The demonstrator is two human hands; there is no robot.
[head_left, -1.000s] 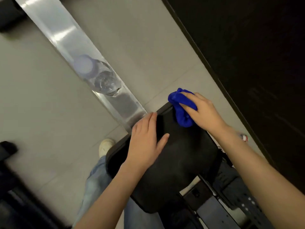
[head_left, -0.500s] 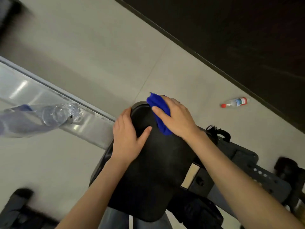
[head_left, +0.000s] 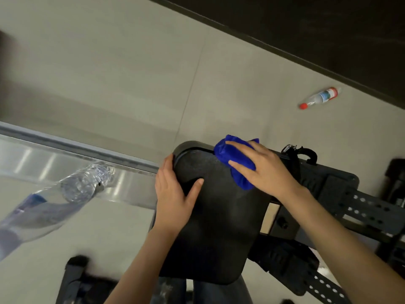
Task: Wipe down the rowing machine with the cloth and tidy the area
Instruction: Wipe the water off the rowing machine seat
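The rowing machine's seat (head_left: 219, 216) was a black, finely grained pad, a rounded rectangle. The left hand (head_left: 173, 194) clasped its left edge, fingers over the rim and thumb on top. At the far right corner the right hand (head_left: 265, 170) gripped a bunched, fuzzy blue cloth (head_left: 241, 181) pressed on the pad. Left of the seat, a clear ribbed plastic bottle (head_left: 83, 185) with a blurred blue band lay on the brushed-metal rail (head_left: 43, 159). To the right stood dark perforated footplates (head_left: 361, 207). Farther off, a small red-capped bottle (head_left: 320, 97) lay on the smooth grey tiled floor (head_left: 109, 73), its label unreadable.
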